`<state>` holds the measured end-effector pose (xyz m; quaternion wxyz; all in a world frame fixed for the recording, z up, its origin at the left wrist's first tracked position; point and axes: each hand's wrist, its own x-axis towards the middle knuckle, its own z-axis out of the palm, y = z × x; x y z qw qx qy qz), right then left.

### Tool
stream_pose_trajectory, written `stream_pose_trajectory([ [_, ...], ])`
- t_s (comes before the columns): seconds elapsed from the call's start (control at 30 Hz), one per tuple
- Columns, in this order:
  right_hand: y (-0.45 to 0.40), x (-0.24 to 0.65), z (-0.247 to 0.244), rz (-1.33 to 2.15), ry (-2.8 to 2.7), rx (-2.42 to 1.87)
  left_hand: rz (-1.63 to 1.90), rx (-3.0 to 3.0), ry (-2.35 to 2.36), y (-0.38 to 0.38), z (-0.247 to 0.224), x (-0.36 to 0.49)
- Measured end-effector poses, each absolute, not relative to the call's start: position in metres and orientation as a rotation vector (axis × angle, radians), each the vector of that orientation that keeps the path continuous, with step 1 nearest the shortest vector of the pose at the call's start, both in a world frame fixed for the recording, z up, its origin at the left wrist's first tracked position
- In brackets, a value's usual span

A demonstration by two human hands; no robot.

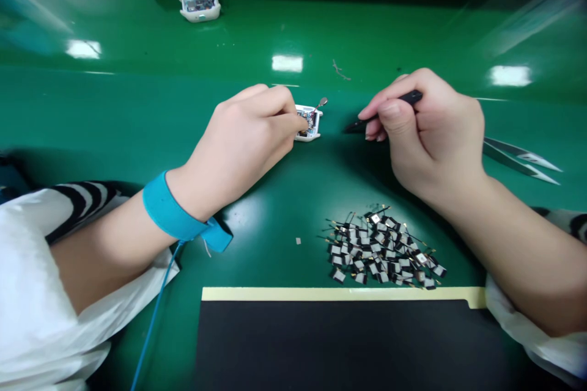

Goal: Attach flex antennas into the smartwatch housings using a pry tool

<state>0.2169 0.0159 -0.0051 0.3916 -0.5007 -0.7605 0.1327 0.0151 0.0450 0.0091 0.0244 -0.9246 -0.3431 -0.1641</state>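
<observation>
Two grips: left hand [243, 134] pinches white module [309, 122]; right hand [431, 128] holds black tweezers [360, 122].

The left hand [243, 140] and right hand [428, 128] pinch, well apart.

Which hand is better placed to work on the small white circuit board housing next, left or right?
Probably the left hand: its fingers are already at the white housing. The right hand sits apart from it, holding a slim black tool above the green mat.
</observation>
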Motion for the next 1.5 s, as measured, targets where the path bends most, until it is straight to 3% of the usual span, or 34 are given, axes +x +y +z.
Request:
stream_pose_trajectory([
  [1.5, 0.0188, 0.2125, -0.0024, 0.336, -1.899, -1.223, -0.608, -2.850, -1.006, 0.0451, 0.0081, 0.0128],
])
